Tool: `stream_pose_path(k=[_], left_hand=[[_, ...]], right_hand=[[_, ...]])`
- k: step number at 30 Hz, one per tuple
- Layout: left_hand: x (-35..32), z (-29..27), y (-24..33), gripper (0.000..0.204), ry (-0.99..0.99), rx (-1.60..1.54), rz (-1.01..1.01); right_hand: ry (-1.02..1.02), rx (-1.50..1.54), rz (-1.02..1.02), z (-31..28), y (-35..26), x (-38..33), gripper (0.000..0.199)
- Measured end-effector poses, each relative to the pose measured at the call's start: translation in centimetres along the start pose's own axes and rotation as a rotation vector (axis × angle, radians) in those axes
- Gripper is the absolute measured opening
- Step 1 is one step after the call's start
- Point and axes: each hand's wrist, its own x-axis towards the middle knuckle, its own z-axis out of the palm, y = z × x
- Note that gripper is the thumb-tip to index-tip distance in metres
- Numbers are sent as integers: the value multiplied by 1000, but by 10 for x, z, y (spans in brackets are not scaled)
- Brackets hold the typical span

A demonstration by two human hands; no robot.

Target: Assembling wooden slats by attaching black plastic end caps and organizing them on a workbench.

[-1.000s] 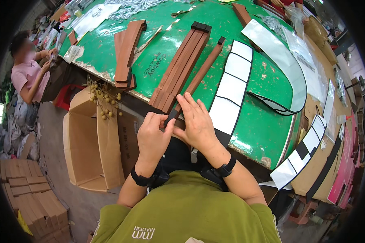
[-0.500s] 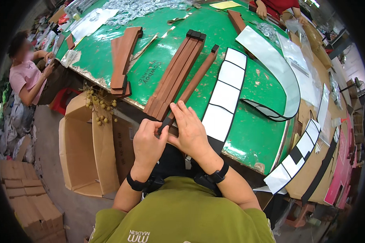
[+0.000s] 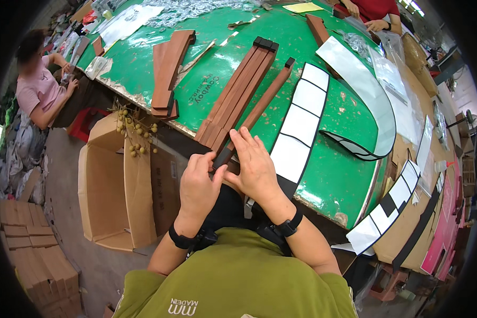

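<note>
Left hand (image 3: 199, 183) and right hand (image 3: 255, 164) grips pinching brown strip (image 3: 259, 106), green table (image 3: 323, 175)

A single head-worn fisheye view looks steeply down and forward from above the person's chest. The two hands, left hand (image 3: 199, 183) and right hand (image 3: 257, 164), sit close below centre. The green worktop (image 3: 222, 79) stretches away ahead, its straight edges bending toward the dark rim.

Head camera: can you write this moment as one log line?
left hand: pinching stick end | right hand: on same wooden stick | stick: lying on green table | cardboard box: beside
</note>
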Motion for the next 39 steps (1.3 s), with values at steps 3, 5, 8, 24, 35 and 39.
stream_pose_path(k=[3, 5, 8, 24, 35, 39], left_hand=[[4, -4, 2, 27, 0, 54, 10], [4, -7, -1, 26, -21, 67, -1], [5, -6, 0, 22, -22, 69, -2], [-1, 1, -7, 27, 32, 10, -2], [-1, 2, -14, 19, 49, 3, 51], [2, 13, -11, 19, 36, -54, 37]], right_hand=[[5, 5, -8, 2, 1, 2, 97], [3, 2, -7, 5, -1, 2, 97], [-4, 0, -8, 3, -1, 3, 95], [-18, -41, -37, 5, -1, 3, 68], [-78, -57, -42, 3, 2, 3, 75], [-69, -55, -1, -6, 8, 2, 83]])
